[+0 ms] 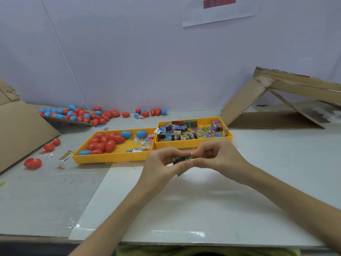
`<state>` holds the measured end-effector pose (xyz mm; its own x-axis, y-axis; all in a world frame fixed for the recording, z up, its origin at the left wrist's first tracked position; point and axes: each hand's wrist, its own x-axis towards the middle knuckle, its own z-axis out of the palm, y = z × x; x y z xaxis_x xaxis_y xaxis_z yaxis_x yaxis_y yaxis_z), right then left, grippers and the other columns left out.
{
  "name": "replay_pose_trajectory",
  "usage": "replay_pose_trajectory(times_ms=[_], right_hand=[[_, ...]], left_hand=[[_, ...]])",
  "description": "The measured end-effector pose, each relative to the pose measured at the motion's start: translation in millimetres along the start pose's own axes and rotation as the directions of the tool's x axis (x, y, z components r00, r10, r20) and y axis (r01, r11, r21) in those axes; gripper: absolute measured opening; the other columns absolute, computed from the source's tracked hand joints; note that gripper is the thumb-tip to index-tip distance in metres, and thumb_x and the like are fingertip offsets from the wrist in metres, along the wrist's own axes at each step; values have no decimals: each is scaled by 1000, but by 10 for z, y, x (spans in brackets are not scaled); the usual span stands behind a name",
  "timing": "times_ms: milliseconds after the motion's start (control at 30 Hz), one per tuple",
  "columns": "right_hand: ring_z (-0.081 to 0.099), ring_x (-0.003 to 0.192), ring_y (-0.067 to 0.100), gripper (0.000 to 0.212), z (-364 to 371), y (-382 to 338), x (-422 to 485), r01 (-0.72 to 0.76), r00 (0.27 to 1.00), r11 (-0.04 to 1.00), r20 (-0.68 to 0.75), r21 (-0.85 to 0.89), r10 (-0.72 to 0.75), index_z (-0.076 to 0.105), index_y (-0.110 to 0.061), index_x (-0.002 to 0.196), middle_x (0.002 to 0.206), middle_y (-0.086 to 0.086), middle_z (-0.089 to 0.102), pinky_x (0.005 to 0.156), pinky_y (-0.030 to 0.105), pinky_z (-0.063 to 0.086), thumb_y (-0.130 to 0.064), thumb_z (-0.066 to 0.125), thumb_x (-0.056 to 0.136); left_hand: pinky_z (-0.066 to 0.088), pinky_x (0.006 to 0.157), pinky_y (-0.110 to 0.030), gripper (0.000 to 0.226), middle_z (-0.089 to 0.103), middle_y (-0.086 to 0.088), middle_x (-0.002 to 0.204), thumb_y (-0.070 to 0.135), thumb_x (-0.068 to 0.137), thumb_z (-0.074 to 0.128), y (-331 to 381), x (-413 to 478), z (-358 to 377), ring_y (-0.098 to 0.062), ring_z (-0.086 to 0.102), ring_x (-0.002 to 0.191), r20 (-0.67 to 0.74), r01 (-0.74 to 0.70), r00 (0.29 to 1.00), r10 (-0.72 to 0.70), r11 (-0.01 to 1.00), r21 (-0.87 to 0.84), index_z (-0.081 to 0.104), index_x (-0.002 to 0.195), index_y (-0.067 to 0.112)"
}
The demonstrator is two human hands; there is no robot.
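Just in front of the box tray (193, 144), over a white sheet (184, 209) on the table (36, 191), the left hand (160, 161) and right hand (217, 156) meet. Both have their fingers curled, and together they pinch one small printed box (181, 159) by thumb and fingertips. The hands cover most of it, and its print is too blurred to read.

The box tray is yellow and holds many small boxes (177, 133) with bright printed faces. No wording on them is legible. Touching its left end is a second yellow tray, the egg tray (110, 158), with red eggs (103, 143), blue eggs (126, 134) and clear toy packets (144, 144).

Well to the left of the box tray lie a loose red egg (32, 162), paper slips (65, 155) and a cardboard flap (22, 130). Beyond it to the left, a heap of eggs (81, 114) spreads along the wall. To its right rear stands an open carton (245, 100). Above the box tray a paper notice (219, 15) hangs on the wall, and its red band (219, 2) is unreadable.
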<state>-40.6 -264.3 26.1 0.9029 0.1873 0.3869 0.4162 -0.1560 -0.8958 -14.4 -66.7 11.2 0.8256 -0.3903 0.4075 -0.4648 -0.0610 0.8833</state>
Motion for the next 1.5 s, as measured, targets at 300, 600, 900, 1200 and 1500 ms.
replay_pose_trajectory(times_ms=[300,600,900,1200,1500], right_hand=[[67,65,12,16,-66,-6,32,-38,999,998,30,54,36,75,-8,78,71,4,72,62,20,53,-17,83,67],[68,66,9,15,-69,21,27,-30,999,998,19,46,29,74,-10,79,70,0,73,62,18,52,-15,81,67],[71,69,12,8,-62,30,14,26,999,1000,-41,-4,-26,77,-26,74,74,2,75,64,20,56,-22,81,69],[73,72,13,22,-84,62,26,75,992,985,-91,-158,-90,76,-26,81,78,-3,76,67,24,59,-5,81,80],[72,81,14,29,-66,52,19,66,996,985,-54,-160,-75,76,-14,105,89,1,75,77,30,60,1,79,81]], left_hand=[[57,74,-26,18,72,6,78,42,67,86,21,19,20,-14,70,78,-28,-10,1000,9,999,-44,73,73,31],[58,68,-27,24,76,-7,83,6,78,85,-37,5,8,-24,76,81,-37,-22,999,18,996,-92,64,72,17],[62,77,-34,15,79,2,89,22,91,75,-49,-1,31,-14,76,86,2,1,1000,-1,990,142,77,105,18],[61,84,-35,22,77,0,98,13,90,76,-83,-13,37,-17,75,89,26,40,999,-44,989,139,74,112,12],[57,85,-21,28,77,8,102,5,87,76,-67,-4,3,-9,73,98,-61,-81,994,93,981,174,74,109,22]])
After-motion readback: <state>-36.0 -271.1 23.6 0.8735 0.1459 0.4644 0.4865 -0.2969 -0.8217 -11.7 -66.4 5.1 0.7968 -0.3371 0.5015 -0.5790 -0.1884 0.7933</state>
